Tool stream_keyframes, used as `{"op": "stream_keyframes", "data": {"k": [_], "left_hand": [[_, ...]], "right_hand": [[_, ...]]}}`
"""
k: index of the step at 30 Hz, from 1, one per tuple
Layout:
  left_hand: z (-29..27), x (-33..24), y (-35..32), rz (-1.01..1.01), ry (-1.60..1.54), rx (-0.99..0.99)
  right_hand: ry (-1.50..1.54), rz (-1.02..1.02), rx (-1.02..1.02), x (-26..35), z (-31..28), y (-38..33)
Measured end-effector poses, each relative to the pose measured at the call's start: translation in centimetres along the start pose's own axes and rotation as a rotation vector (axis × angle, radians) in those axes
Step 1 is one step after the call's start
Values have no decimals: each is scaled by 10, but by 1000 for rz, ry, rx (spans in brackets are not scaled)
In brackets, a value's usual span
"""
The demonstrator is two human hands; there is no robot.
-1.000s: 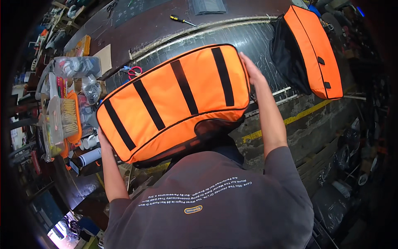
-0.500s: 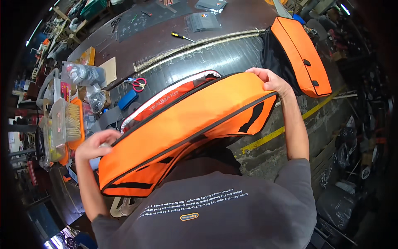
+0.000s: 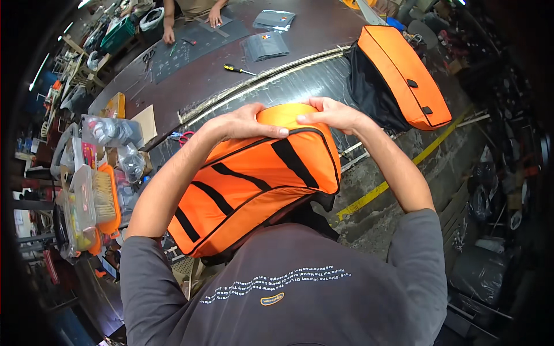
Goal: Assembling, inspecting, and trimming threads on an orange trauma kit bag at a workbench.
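An orange bag [image 3: 248, 179] with black straps and black piping is tilted between my body and the workbench. My left hand [image 3: 248, 122] grips its upper end, thumb along the piping. Close beside it, my right hand [image 3: 332, 114] holds the same end with its thumb on the orange fabric. The fingers of both hands curl over the far side, where they are partly hidden. Beyond my right hand, a second orange bag [image 3: 404, 81] with a black side lies at the bench's right end.
A yellow-black screwdriver [image 3: 239, 70] and clear plastic packets [image 3: 265, 46] lie on the bench. Another person's hands [image 3: 214, 17] rest at a dark cutting mat [image 3: 199, 49]. At left stand a brush in a plastic box [image 3: 104, 190] and bagged parts [image 3: 112, 131]. Red-handled scissors [image 3: 186, 137] are partly covered.
The bag has turned so its strapped side shows and its red, lettered side is hidden. My left hand has moved from the lower left end up beside my right hand. Another person's hands show more fully.
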State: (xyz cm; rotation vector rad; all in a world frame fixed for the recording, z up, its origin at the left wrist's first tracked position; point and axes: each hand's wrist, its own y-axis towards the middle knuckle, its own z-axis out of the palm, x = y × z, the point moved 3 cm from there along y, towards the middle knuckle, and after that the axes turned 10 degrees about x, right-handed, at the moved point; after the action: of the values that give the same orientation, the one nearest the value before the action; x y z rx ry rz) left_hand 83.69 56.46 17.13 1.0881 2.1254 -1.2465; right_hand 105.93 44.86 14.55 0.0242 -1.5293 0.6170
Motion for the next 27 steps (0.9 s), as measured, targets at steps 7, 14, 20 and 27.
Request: {"op": "stream_keyframes", "data": {"k": [7, 14, 20, 27], "left_hand": [[1, 1, 13, 61, -65, 228], [11, -34, -4, 50, 185, 68], [38, -23, 7, 139, 692, -632], [68, -42, -13, 140, 786, -795]], "right_hand": [[-62, 90, 351, 15, -10, -21], [-326, 71, 101, 20, 16, -34], [-980, 68, -350, 5, 40, -18], [-927, -68, -950, -40, 49, 9]]}}
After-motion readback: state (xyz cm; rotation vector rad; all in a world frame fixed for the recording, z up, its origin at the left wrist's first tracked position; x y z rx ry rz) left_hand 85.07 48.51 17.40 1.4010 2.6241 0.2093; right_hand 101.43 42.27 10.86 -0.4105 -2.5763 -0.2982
